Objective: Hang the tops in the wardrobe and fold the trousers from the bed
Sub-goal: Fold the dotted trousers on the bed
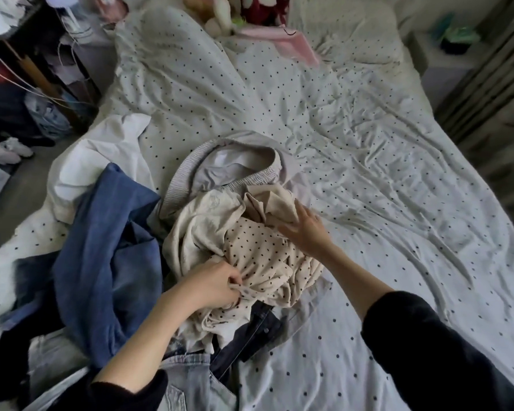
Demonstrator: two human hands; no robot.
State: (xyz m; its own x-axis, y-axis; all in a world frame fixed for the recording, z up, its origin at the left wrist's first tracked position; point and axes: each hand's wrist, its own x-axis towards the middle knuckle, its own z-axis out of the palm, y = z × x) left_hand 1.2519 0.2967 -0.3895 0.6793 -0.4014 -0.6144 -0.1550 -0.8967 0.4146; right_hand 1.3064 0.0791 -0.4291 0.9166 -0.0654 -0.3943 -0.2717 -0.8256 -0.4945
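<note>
The left hand (pixel 217 284) pinches the near edge of the dotted top (pixel 267 256), which lies crumpled on the clothes pile on the bed (pixel 368 129). The right hand (pixel 304 229), fingers straight, rests on the cream cloth (pixel 267 209) just beyond the top and grips nothing. Best to lift the top slowly, shaking it free of the jeans (pixel 101 232) left of it. Right of the top, bare sheet gives open room.

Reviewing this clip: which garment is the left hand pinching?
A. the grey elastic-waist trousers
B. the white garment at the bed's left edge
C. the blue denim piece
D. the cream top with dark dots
D: the left hand pinches a fold of the cream dotted top.
</note>
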